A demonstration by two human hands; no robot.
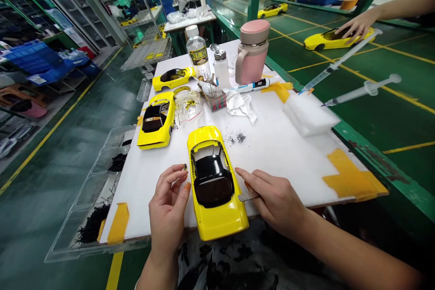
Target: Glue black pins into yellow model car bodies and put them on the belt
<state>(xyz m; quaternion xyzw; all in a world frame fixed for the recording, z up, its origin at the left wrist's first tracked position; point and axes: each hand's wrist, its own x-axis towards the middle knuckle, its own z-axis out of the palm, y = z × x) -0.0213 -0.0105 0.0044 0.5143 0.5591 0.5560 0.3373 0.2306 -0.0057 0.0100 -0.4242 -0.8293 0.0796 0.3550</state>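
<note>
A yellow toy car body (pixel 220 217) with a black roof and dark window lies between my hands at the table's near edge. Left of it, my left hand (pixel 170 204) has curled fingers, with a small dark piece (pixel 185 167) at the fingertips; the thumb is lower, near the car's side. My right hand (pixel 278 195) is closed around a flat metal tool (pixel 247 196), whose rounded end points at the car; the rest is hidden in the hand. Its index fingertip is close to the car's right side. Tiny black parts (pixel 240 137) lie scattered beyond.
Two more yellow car bodies (pixel 154 138) (pixel 173 79) stand at left. Behind are a bottle (pixel 199 54), a pink mug (pixel 252 54), a tube (pixel 251 85) and crumpled tissue (pixel 242 105). Syringes (pixel 365 88) rest on white foam (pixel 311 115). A co-worker's hand (pixel 356 25) touches a car on the green conveyor.
</note>
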